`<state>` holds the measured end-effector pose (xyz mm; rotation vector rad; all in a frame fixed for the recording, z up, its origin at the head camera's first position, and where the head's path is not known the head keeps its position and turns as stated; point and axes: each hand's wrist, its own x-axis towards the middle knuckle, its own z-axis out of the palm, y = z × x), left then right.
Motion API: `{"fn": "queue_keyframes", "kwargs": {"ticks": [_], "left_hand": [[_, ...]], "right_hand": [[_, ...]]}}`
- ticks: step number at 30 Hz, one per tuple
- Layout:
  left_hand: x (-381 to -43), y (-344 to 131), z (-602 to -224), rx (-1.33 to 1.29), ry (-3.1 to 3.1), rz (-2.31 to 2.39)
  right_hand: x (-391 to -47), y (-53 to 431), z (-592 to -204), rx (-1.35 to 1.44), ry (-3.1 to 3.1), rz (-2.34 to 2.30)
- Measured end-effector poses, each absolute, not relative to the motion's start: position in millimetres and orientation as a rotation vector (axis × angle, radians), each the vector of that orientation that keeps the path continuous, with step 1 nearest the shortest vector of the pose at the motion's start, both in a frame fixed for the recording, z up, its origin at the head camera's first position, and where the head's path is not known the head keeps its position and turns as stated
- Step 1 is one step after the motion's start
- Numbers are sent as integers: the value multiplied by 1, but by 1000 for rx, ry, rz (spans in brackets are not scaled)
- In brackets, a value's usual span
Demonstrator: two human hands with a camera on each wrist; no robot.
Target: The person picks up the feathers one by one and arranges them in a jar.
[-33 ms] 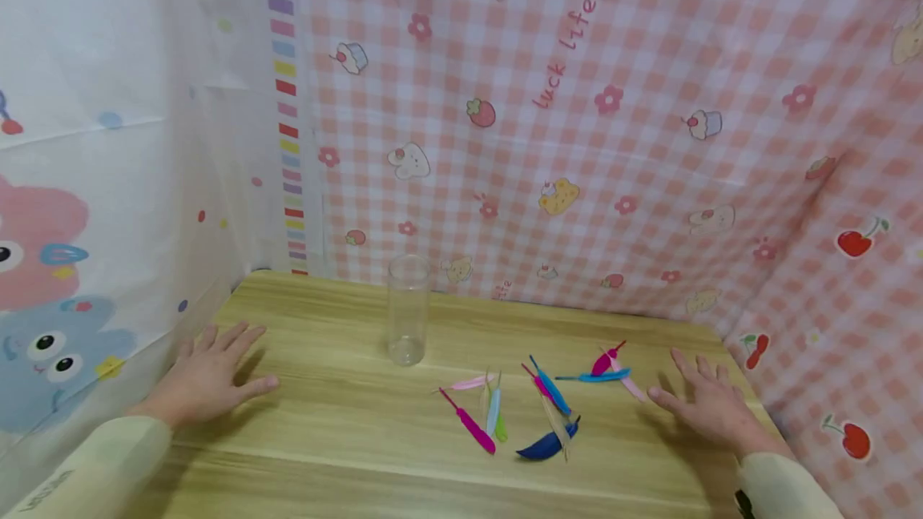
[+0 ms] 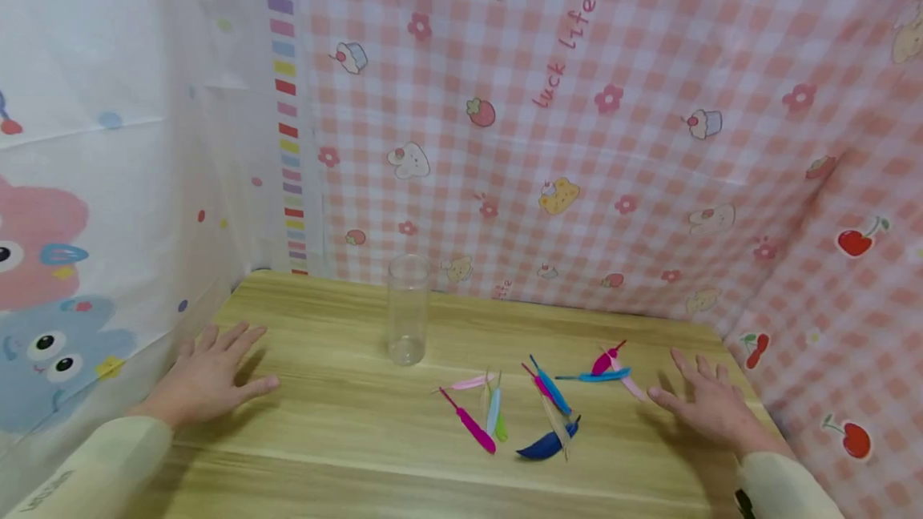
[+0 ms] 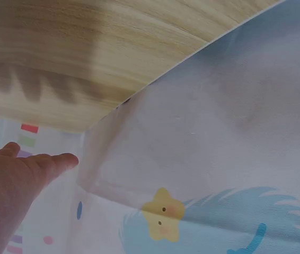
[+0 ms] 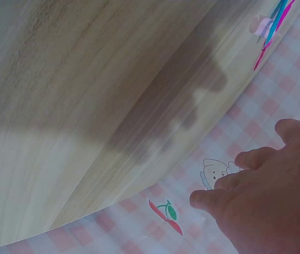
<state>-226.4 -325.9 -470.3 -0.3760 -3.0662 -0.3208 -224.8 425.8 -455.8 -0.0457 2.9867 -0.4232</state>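
Observation:
My left hand [image 2: 209,375] is held over the left side of the table with its fingers spread and nothing in it; its shadow falls on the wood in the left wrist view. Over the right side, my right hand [image 2: 707,403] is likewise spread and bare, just right of a small group of feathers. That group has a blue feather [image 2: 606,376] crossing pale pink and magenta ones. A dark blue curved feather [image 2: 544,444] lies nearer the front, under a beige one. Further left are a magenta feather [image 2: 472,427], a light blue feather [image 2: 493,407] and several others.
A clear, tall cylindrical container [image 2: 408,319] stands upright behind the feathers, left of centre. The wooden table [image 2: 324,439] meets a pink checked cloth [image 2: 461,62] at the back and right. A white printed cloth [image 2: 108,142] hangs at the left.

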Motion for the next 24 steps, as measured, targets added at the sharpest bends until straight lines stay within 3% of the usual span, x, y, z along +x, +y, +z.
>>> {"fn": "queue_keyframes", "kwargs": {"ticks": [11,24], "left_hand": [[-229,-308,-470,-412,-2971,-452],[-251,-224,-453,-227,-2810,-1215]], "right_hand": [[-226,415,-459,-74,2980,-461],[-238,394,-458,-13,2829,-500]]}}
